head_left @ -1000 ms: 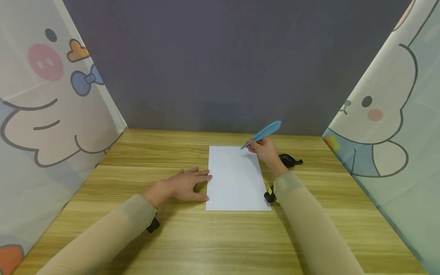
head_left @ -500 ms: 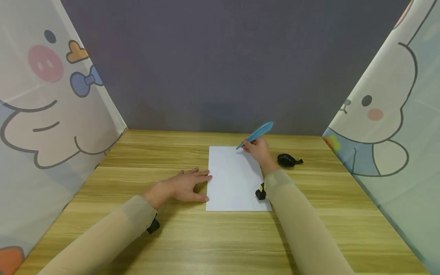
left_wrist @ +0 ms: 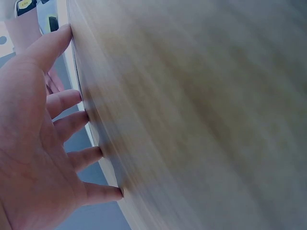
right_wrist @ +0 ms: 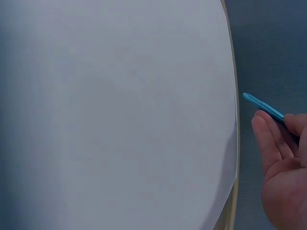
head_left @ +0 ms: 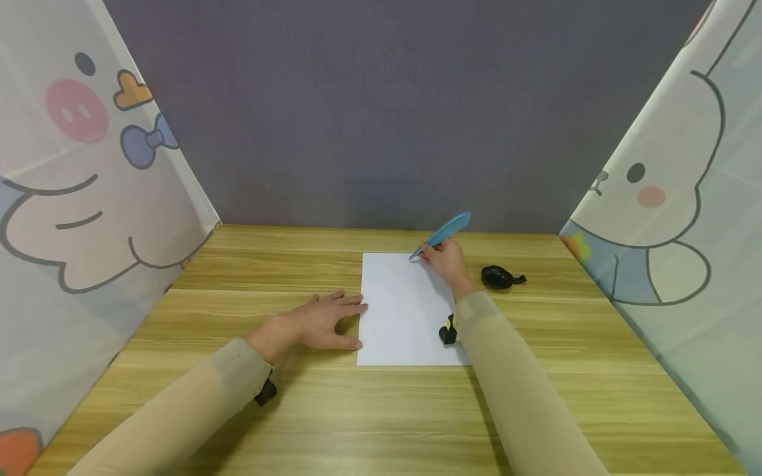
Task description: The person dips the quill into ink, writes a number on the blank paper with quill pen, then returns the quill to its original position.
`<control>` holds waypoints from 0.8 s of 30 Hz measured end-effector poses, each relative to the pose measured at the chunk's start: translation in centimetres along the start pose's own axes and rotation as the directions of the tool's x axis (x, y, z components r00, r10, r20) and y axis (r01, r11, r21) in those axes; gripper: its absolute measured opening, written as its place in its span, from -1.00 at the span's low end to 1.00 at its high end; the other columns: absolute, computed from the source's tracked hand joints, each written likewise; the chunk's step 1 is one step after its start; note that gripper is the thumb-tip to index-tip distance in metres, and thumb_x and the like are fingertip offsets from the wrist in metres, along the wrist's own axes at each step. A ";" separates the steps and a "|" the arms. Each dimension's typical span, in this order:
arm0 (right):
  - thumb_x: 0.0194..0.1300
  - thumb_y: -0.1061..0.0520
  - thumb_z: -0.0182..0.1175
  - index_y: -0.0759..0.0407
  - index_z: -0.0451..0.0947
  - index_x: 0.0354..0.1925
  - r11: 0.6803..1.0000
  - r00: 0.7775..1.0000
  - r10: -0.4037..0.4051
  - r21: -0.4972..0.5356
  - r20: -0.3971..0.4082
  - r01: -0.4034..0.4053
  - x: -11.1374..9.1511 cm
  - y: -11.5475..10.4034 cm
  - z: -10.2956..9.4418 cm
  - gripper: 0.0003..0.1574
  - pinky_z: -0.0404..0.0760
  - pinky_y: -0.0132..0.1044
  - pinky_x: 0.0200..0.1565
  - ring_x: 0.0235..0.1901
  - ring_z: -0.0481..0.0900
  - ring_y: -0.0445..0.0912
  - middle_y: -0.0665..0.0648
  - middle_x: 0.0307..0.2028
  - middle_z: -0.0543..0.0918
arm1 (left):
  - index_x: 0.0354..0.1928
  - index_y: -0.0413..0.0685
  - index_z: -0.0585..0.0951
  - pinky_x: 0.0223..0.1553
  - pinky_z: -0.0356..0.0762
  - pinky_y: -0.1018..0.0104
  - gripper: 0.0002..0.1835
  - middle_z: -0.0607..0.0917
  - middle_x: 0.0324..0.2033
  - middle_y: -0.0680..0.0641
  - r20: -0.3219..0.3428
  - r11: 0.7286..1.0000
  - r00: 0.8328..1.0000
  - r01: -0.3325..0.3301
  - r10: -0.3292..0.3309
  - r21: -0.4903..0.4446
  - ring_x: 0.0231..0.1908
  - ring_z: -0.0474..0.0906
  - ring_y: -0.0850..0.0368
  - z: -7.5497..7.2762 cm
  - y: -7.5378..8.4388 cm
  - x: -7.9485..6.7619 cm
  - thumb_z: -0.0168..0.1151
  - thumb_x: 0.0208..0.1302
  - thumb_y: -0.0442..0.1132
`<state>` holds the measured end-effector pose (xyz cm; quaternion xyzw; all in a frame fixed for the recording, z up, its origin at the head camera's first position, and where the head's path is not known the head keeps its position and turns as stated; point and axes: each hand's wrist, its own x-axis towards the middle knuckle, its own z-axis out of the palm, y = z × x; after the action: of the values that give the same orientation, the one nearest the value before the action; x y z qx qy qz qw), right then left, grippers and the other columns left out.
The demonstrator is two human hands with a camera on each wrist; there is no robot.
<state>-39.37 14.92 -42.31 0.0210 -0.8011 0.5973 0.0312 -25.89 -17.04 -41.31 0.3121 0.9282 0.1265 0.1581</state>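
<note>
A white sheet of paper (head_left: 405,311) lies on the wooden table. My left hand (head_left: 324,322) is spread flat at the sheet's left edge, and the tips of its forefinger and thumb reach that edge. In the left wrist view the fingers (left_wrist: 72,125) are straight and parted, fingertips on the tabletop. My right hand (head_left: 445,260) pinches a blue feather-shaped pen (head_left: 451,227) over the upper part of the sheet. The pen slants, feather end up and to the right. In the right wrist view a narrow gap shows between the pen's tip (right_wrist: 243,94) and the paper.
A black oval object with a short tail (head_left: 497,277) lies on the table right of my right hand. The dark grey panel (head_left: 381,119) stands at the back. Cloth walls with cartoon animals flank the table (head_left: 333,423) left and right.
My right hand has moved left with the pen over the sheet, mostly in the first half second, then nearly stopped. The left hand and paper have stayed put.
</note>
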 end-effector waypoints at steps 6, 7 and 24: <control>0.70 0.18 0.16 0.47 0.58 0.35 1.000 1.000 0.008 -0.006 -0.001 -0.008 0.1 -0.1 0.1 -0.54 0.82 -0.31 0.05 0.17 0.78 0.20 0.47 0.25 0.73 | 0.75 0.22 0.27 0.58 -0.08 -0.69 -0.07 0.12 0.77 0.03 0.009 1.000 1.000 0.009 -0.009 -0.005 0.76 -0.07 -0.33 -0.1 0.1 0.0 0.26 0.50 0.40; 0.70 0.18 0.16 0.47 0.58 0.34 1.000 1.000 0.009 -0.010 -0.002 -0.009 0.1 -0.1 0.1 -0.55 0.82 -0.32 0.05 0.16 0.79 0.19 0.47 0.24 0.73 | 0.75 0.23 0.26 0.58 -0.09 -0.68 -0.07 0.12 0.77 0.04 0.011 1.000 1.000 0.011 -0.011 -0.003 0.76 -0.08 -0.32 -0.1 0.2 -0.1 0.26 0.50 0.40; 0.70 0.18 0.17 0.45 0.59 0.34 0.999 1.000 0.004 -0.038 0.014 -0.004 0.4 0.0 0.1 -0.55 0.81 -0.35 0.03 0.13 0.79 0.14 0.47 0.24 0.73 | 0.75 0.25 0.27 0.59 -0.12 -0.67 -0.06 0.11 0.78 0.06 0.010 1.000 1.000 0.015 -0.015 -0.007 0.77 -0.08 -0.31 -0.1 0.2 0.0 0.27 0.49 0.42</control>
<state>-39.73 14.86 -42.28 0.0228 -0.8126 0.5818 0.0248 -25.79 -16.94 -41.19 0.3054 0.9293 0.1270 0.1647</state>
